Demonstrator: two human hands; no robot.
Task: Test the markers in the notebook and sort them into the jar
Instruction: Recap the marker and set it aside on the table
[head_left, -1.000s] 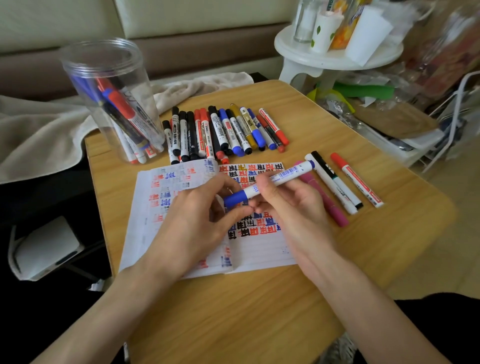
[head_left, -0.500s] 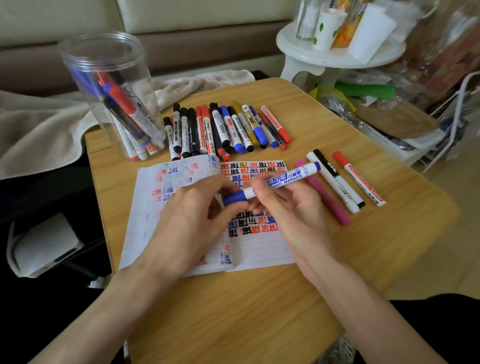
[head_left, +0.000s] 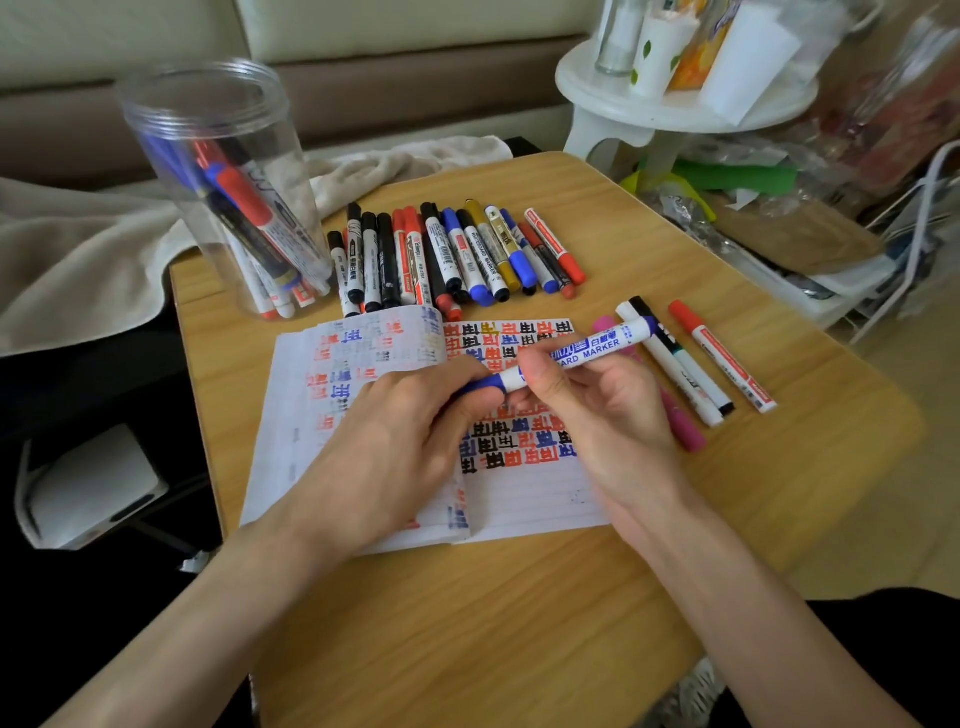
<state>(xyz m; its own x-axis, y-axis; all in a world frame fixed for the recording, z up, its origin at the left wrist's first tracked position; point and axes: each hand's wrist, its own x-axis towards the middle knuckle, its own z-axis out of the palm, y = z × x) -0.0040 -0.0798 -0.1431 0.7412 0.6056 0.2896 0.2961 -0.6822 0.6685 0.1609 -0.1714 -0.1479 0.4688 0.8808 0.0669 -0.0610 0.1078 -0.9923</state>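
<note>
held marker: blue-capped whiteboard marker, barrel white with blue print, held above the notebook's right page, cap end pointing left, tail end pointing at the table's far right corner
left hand: fingers curled and pinching the blue cap; palm down over the notebook's fold
right hand: thumb and fingers clamped round the white barrel just beside the cap
cap: seated on the marker, no gap visible; tip hidden
notebook: open flat in the middle of the table; right page has rows of red, black, blue and one yellow test marks, left page shows fainter marks
jar: clear plastic, upright, no lid, at the far left corner of the table; several markers lean inside, red and blue caps visible
marker row: capped markers side by side along the far edge, between the jar and the table's middle, touching one another; black, red, blue and one yellow
loose markers: pink marker, two white-barrelled markers and a red marker lie near the right edge, just beside the notebook; pink one partly hidden by the right hand
table: light wood
beyond table: beige towel off the left edge, white round stand off the far right corner
</note>
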